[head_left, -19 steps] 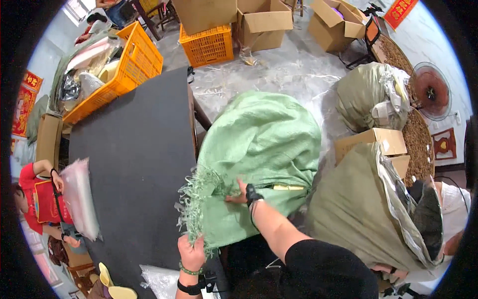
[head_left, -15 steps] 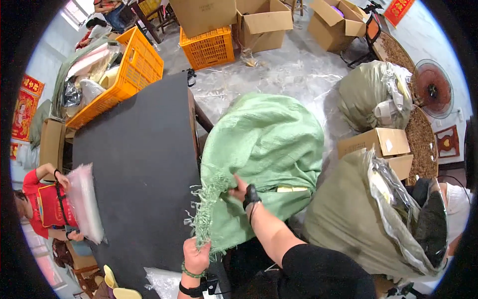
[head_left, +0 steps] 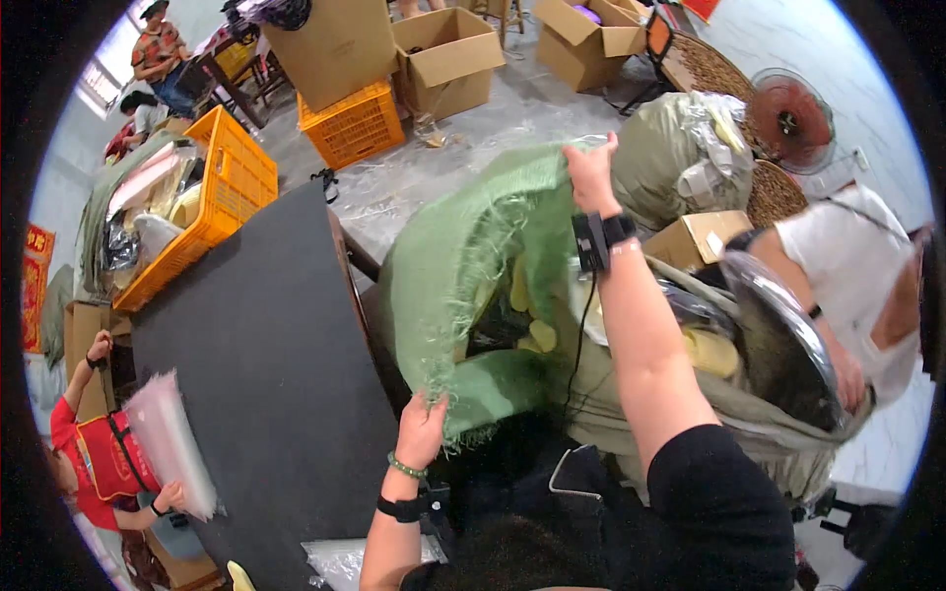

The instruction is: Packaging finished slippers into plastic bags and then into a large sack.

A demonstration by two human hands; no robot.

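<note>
A large green woven sack (head_left: 424, 256) stands in front of me beside the table, its frayed mouth spread wide. My left hand (head_left: 422, 433) is closed on the near rim. Farther off and to the right, my right hand (head_left: 593, 177) grips the far rim with the arm stretched out. Through the mouth show pale yellow pieces (head_left: 542, 336), perhaps slippers, and something dark in clear plastic. The lower contents are hidden by the sack's folds.
A dark-topped table (head_left: 266, 325) lies to the left, with clear plastic bags (head_left: 345, 557) at its near edge. Across it, a person in red holds a plastic-sheet stack (head_left: 172, 443). At right, a person in white reaches into an olive sack (head_left: 631, 419). An orange crate (head_left: 232, 187) stands far left.
My right hand has moved up and right to the sack's far rim, pulling the mouth open so the contents show. The person in white has leaned in at the right.
</note>
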